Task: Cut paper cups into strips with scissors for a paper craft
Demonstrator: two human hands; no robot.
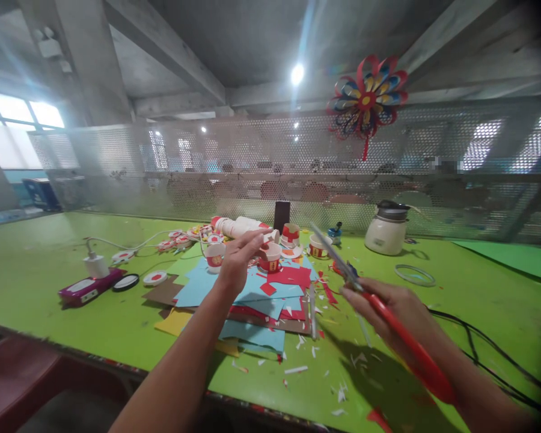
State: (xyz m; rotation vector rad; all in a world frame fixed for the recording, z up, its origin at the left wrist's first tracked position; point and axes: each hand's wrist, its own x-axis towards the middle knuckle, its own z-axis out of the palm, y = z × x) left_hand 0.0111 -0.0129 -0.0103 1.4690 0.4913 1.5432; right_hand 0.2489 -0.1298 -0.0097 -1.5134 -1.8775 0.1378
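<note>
My left hand [238, 260] is raised over a pile of coloured paper sheets [252, 300], its fingertips pinching a small white paper cup [272, 237]. Just beyond it stands a red-and-white decorated cup [270, 257]. My right hand [390, 307] grips scissors with red handles [406, 343]; their blades [336, 258] point up and to the left, above the paper scraps. Several more decorated cups [291, 233] stand behind the pile.
The green table [36, 264] carries a pink power strip with a white plug [90, 282], a stack of white cups lying down [238, 227], a cream kettle [388, 228], a ring [415, 275] and black cables [487, 346]. A perforated screen with a paper pinwheel [368, 99] stands behind.
</note>
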